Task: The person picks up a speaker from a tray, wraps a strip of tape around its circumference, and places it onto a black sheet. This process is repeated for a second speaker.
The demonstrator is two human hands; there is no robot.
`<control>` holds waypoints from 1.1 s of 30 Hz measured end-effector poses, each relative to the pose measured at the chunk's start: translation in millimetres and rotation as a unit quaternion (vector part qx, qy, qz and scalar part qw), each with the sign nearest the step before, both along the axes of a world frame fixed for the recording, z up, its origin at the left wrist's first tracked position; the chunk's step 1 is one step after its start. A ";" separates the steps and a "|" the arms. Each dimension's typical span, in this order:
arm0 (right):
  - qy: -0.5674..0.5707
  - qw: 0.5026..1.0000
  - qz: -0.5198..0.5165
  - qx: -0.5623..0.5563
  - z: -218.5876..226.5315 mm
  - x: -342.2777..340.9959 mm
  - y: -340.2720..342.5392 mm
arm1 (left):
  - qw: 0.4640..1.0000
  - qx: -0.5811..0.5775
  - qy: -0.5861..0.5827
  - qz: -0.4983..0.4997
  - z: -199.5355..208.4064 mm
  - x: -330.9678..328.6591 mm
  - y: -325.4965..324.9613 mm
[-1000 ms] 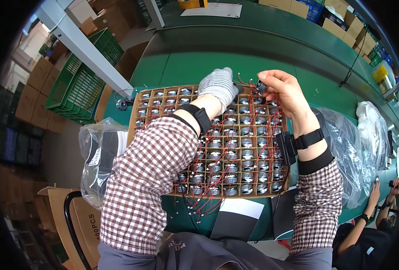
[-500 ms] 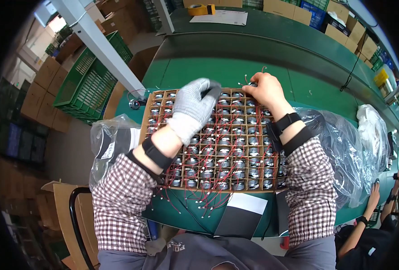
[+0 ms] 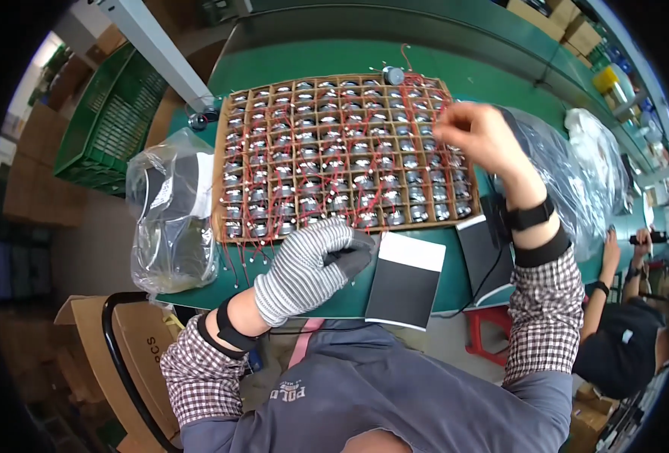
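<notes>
A shallow cardboard tray (image 3: 219, 181), split by dividers into many cells, holds small round speakers with red and dark wires and white connectors. One loose speaker (image 3: 393, 75) lies on top at the tray's far edge. My left hand (image 3: 304, 268), in a grey striped glove with dark fingertips, is just off the tray's near edge. Its thumb and fingers come together, and whatever lies between them is hidden. My bare right hand (image 3: 485, 140) hovers over the tray's right side, fingers bent and thumb apart, with nothing visible in it.
Dark boards with white strips (image 3: 402, 283) lie between the tray and me. Bagged dark pieces (image 3: 176, 219) are at the left, a large plastic-wrapped bundle (image 3: 557, 177) at the right. Another speaker (image 3: 198, 121) lies beside the metal post. A co-worker (image 3: 621, 332) is at the right.
My left hand has moved from over the tray toward me, past its near edge. My right hand has left the far edge, where the loose speaker now lies. The view has shifted.
</notes>
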State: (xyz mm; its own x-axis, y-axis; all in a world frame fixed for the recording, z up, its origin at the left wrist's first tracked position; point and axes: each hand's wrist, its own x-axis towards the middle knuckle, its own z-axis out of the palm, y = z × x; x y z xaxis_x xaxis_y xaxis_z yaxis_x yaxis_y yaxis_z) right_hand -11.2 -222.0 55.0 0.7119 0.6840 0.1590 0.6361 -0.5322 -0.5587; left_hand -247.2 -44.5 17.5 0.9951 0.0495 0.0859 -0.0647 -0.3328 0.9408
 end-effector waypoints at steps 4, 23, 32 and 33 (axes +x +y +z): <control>0.126 0.990 0.046 -0.042 -24.0 -58.5 -34.0 | 0.999 -0.015 0.022 -0.047 -31.2 -16.6 -20.9; 0.044 0.982 -0.126 -0.131 -51.5 -67.9 -26.0 | 0.993 -0.058 0.087 -0.054 -54.2 -48.5 -51.9; -0.053 0.980 -0.133 -0.141 -70.2 -61.6 -17.1 | 0.991 -0.108 0.066 -0.045 -56.8 -47.7 -59.1; -0.065 0.979 -0.130 -0.141 -71.3 -62.3 -17.2 | 0.991 -0.112 0.065 -0.041 -57.8 -49.0 -58.3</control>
State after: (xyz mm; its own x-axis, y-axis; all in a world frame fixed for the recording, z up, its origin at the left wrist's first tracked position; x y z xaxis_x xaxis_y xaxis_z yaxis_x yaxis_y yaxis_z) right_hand -73.5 -239.2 -16.3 0.8540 0.5124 0.0904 0.5148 -0.8070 -0.2894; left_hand -296.2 -102.8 -40.3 0.9985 -0.0279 -0.0482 0.0447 -0.1128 0.9926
